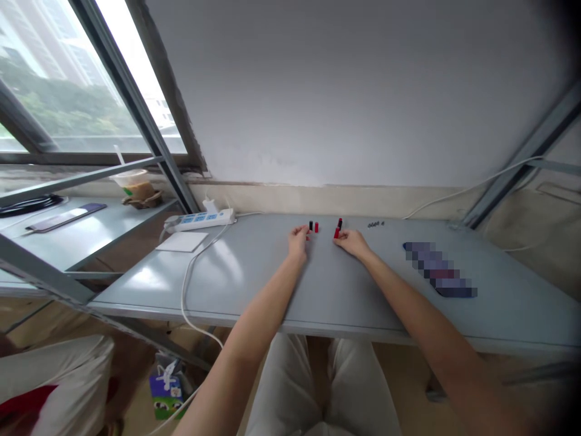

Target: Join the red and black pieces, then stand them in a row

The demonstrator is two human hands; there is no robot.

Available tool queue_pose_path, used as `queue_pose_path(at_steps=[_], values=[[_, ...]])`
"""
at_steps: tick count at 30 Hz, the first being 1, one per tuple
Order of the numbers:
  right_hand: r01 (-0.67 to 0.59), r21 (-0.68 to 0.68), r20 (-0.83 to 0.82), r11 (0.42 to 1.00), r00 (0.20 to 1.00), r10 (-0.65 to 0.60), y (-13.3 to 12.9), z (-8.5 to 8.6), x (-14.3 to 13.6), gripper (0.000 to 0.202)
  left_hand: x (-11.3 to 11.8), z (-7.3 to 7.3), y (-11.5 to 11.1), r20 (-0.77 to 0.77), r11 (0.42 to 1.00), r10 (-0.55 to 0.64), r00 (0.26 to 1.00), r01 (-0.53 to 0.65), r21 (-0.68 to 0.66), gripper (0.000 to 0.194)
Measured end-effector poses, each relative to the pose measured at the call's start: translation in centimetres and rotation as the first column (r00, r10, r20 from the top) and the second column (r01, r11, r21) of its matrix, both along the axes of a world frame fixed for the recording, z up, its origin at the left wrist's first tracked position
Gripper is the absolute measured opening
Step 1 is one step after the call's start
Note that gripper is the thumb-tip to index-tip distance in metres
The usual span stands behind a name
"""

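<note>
My left hand (298,240) is closed in a pinch over the table, with a sliver of a small red piece (308,238) showing at its fingertips. Just beyond those fingers stand a small black cylinder (311,225) and a small red cylinder (316,227), side by side. To the right, my right hand (354,242) pinches another small red cylinder (336,232) between thumb and fingers. Close behind it is a red-and-black piece (340,223); whether the two touch, I cannot tell. Both hands rest low, near the grey tabletop (254,284).
Several tiny dark parts (376,224) lie right of my right hand. A blurred-out flat phone-like object (439,270) is farther right. At left are a white power strip (204,219), a white flat square (183,241) and a trailing white cable (185,284). Another person's leg (77,375) shows lower left.
</note>
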State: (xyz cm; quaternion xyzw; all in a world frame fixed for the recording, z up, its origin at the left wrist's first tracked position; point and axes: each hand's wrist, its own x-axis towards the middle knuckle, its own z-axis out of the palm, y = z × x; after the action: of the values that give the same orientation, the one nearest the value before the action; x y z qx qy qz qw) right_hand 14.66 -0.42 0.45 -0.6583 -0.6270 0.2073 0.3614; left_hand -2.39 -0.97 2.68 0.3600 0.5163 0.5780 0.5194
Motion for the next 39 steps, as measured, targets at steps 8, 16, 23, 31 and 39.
queue_pose_path(at_steps=[8,16,23,31,39], values=[[0.021,-0.012,0.099,1.000,0.995,-0.020,3.1,-0.3,-1.6,0.007,-0.6,-0.3,0.6,0.121,0.998,-0.010,0.993,0.018,-0.068,0.013],[0.043,0.045,0.207,0.998,0.977,-0.052,4.3,-1.4,-3.1,0.009,-0.5,0.4,0.2,0.189,0.994,-0.059,0.980,0.076,-0.082,0.010],[0.063,0.031,0.212,0.998,0.975,-0.068,4.7,-1.6,-3.3,0.010,-0.2,0.8,-0.1,0.215,0.993,-0.056,0.975,0.076,-0.086,0.012],[0.061,0.011,0.225,0.998,0.972,-0.062,4.2,-1.3,-3.3,0.012,-0.1,1.1,-0.3,0.211,0.992,-0.060,0.976,0.081,-0.093,0.009],[0.040,0.086,0.350,0.995,0.934,-0.068,1.7,-0.6,-1.5,0.012,0.0,0.9,-0.4,0.103,0.995,-0.094,0.990,0.095,-0.002,0.011]])
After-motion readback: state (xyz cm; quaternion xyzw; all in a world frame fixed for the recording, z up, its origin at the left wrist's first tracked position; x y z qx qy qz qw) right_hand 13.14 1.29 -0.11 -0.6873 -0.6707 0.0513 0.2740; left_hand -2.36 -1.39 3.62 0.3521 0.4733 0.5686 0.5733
